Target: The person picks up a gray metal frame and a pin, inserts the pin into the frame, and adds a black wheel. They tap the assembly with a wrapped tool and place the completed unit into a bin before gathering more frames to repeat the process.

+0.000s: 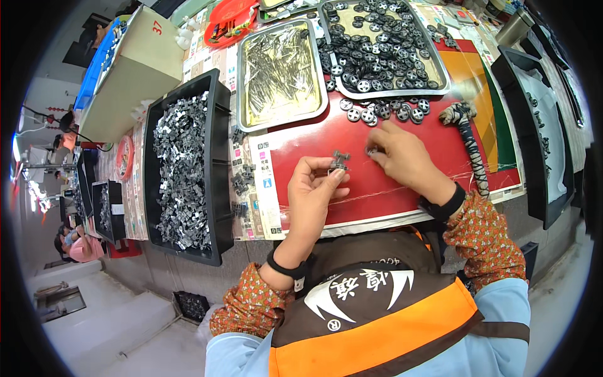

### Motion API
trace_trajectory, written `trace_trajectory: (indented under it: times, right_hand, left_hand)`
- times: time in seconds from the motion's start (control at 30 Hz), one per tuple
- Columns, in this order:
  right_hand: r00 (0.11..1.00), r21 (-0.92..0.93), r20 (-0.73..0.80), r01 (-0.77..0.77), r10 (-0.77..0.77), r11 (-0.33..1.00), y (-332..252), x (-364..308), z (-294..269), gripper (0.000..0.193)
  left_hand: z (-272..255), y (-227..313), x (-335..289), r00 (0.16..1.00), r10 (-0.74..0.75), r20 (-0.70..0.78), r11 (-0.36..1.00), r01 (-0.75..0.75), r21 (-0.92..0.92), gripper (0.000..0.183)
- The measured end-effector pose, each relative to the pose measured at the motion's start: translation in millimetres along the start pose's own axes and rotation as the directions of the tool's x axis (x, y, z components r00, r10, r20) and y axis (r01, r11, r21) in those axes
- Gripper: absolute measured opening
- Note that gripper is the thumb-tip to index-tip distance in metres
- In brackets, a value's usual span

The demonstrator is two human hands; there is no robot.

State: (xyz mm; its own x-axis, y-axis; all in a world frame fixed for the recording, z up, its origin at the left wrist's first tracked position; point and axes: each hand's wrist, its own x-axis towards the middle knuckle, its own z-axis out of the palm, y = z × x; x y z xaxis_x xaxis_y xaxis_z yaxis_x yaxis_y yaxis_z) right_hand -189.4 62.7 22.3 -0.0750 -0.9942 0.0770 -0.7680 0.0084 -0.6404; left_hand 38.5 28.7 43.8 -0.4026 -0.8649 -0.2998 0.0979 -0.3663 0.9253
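Observation:
Over the red work mat (289, 147), my left hand (312, 188) pinches a small dark grey plastic part (340, 160) between thumb and fingers, with its lugged end sticking up. My right hand (402, 157) is just to the right of it, fingers curled together. A small dark piece shows at those fingertips, but too little of it is visible to name. Loose black toy wheels (384, 110) with silver spoked centres lie just beyond my right hand. More of them heap in a metal tray (402, 92) behind.
Left of the wheels, a metal tray (241, 81) holds thin metal pins. A black bin (221, 157) of grey plastic parts stands at the left. A cloth-wrapped hammer (472, 147) lies to the right. Farther right is a paper-lined black bin (534, 125). A red dish (232, 12) sits at the back.

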Motion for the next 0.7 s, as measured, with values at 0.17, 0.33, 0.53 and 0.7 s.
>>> trace_trajectory:
  times: [0.17, 0.33, 0.53, 0.7]
  right_hand:
    - [1.000, 0.088, 0.002, -0.022, 0.022, 0.996, -10, -1, 1, 0.029]
    - [0.997, 0.149, -0.006, -0.074, 0.076, 0.986, -5, -11, -13, 0.029]
    - [0.996, 0.061, 0.030, -0.081, 0.079, 0.995, 6, -25, -5, 0.028]
    - [0.998, 0.038, 0.014, -0.063, 0.062, 0.997, 5, -29, -3, 0.027]
  left_hand:
    - [12, -16, 18, 0.997, 0.073, -0.035, 0.985, -0.066, 0.159, 0.018]
    - [26, -20, 32, 0.985, 0.151, -0.079, 0.964, -0.129, 0.235, 0.013]
    - [33, -28, 47, 0.975, 0.212, -0.069, 0.907, -0.170, 0.384, 0.011]
    - [34, -31, 49, 0.969, 0.237, -0.068, 0.902, -0.193, 0.385, 0.011]
